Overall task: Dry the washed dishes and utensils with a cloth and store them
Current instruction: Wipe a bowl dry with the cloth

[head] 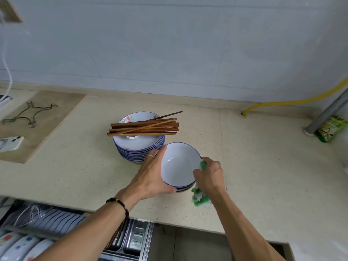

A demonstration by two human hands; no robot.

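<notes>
A white bowl with a blue rim (178, 164) tops a short stack of bowls on the counter. My left hand (152, 176) grips its left side, fingers curled round the rim. My right hand (209, 176) holds a green and white cloth (200, 196) against the bowl's right rim, thumb inside. Behind stands a stack of several blue-rimmed plates (139, 146). A bundle of brown wooden chopsticks (145, 127) lies across the top plate.
The beige counter (263, 166) ends at a tiled wall. An open drawer (47, 232) below left holds racked plates and steel compartments. A phone (11, 144) and a wire trivet (28, 113) lie on a wooden board. A yellow hose (282, 103) and green packet (331, 129) sit far right.
</notes>
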